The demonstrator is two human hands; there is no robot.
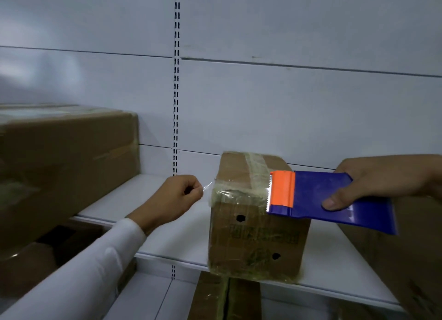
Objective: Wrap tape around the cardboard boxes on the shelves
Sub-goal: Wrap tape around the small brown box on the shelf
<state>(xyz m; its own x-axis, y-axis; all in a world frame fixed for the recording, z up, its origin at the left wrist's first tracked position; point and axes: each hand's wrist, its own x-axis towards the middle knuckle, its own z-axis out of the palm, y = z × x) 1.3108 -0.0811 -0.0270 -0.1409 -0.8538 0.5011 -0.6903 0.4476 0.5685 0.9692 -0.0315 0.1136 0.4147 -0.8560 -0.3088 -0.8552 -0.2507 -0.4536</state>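
Cardboard box, small and upright, stands on the white shelf near its front edge, already carrying clear tape bands across its top and upper front.

Head view: I read the step in hand as stretching a fresh strip across the upper front of this box. My left hand is closed in a pinch on the free tape end, just left of the box's upper corner, wrist extended from a white sleeve. My right hand grips the blue tape dispenser, thumb on its flat side, with the orange serrated cutter at the box's upper right edge.

Next move, in my judgement: press the strip flat against the cardboard, then tilt the cutter to sever it cleanly.

A larger box sits on the shelf well to the left; another stands at the right.
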